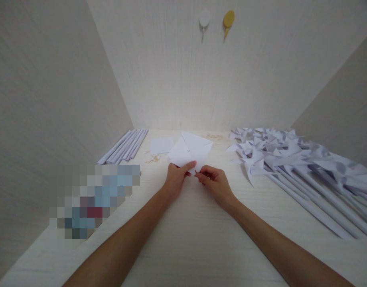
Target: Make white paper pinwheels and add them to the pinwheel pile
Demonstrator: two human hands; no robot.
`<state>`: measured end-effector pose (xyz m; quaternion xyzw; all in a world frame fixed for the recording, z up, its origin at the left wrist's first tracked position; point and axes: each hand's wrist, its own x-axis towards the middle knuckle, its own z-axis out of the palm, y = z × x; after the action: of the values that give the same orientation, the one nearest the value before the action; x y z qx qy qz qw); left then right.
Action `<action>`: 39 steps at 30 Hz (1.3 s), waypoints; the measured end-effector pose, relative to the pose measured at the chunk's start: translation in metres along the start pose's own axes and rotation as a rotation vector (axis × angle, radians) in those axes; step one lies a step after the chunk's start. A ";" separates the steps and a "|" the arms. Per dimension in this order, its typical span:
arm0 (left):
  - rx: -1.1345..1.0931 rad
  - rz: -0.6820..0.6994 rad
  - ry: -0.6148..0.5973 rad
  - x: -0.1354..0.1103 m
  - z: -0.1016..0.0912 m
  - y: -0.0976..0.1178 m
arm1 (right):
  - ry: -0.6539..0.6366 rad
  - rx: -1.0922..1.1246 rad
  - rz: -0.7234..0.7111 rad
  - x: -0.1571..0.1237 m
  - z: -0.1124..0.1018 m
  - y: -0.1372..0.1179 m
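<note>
A square sheet of white paper (195, 145), with slits running in from its corners and a small dark dot at its middle, is turned cornerwise in front of me. My left hand (178, 178) grips its near edge, thumb on top and fingers underneath. Close by on the right, my right hand (212, 181) is closed in a pinch at the near corner. A small dark reddish tip shows at its fingertips; what it belongs to is hidden.
Rolled white paper sticks (125, 146) lie at the back left, beside a stack of white paper (162, 146) and small pale sticks (153, 159). Paper pinwheels (261, 155) are heaped on the right. A blurred-out patch (102, 195) covers the left side. Two hooks (228, 20) hang on the back wall.
</note>
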<state>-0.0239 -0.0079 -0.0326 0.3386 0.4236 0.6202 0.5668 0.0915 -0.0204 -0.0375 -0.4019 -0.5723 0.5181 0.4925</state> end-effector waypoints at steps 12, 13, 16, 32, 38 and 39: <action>0.039 -0.011 0.000 -0.003 0.002 0.004 | -0.023 0.045 -0.041 -0.004 -0.004 -0.001; 0.048 -0.010 -0.003 -0.003 0.003 0.004 | -0.014 0.035 -0.034 -0.004 -0.003 -0.001; 0.072 -0.013 -0.009 -0.003 0.002 0.003 | 0.026 -0.079 -0.005 -0.003 -0.002 0.000; 0.020 -0.027 -0.038 -0.004 0.002 0.001 | 0.080 -0.232 -0.002 -0.002 0.000 0.000; 0.044 -0.024 -0.078 -0.004 0.002 -0.001 | 0.000 -0.202 -0.048 0.000 0.000 0.004; 0.059 -0.021 -0.077 -0.004 0.002 -0.001 | -0.015 -0.194 -0.048 0.000 0.000 0.005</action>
<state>-0.0207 -0.0115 -0.0327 0.3741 0.4233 0.5879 0.5790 0.0914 -0.0195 -0.0429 -0.4299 -0.6330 0.4512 0.4593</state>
